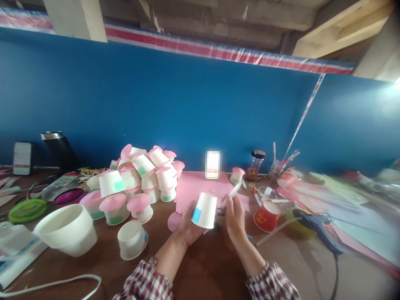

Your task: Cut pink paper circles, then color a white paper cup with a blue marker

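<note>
My left hand (188,227) is closed round a white paper cup (206,210) with a blue patch low on its side. The cup is turned bottom up, its wide rim facing down toward me. Just to its right, my right hand (235,216) pinches a slim white stick-like piece (235,190) whose exact kind I cannot make out. Behind both hands lies a pink paper sheet (190,187). A pink paper disc (174,221) rests beside my left hand. Left of it stand many upturned paper cups with pink tops (139,203) in a heap, and one plain paper cup (131,240).
A stack of white bowls (67,229) stands at left. At right are a red paper cup (267,216), a blue-grey glue gun (321,225) with its cord, and loose papers (368,225). A lidded jar (256,164) stands near the blue wall (187,104).
</note>
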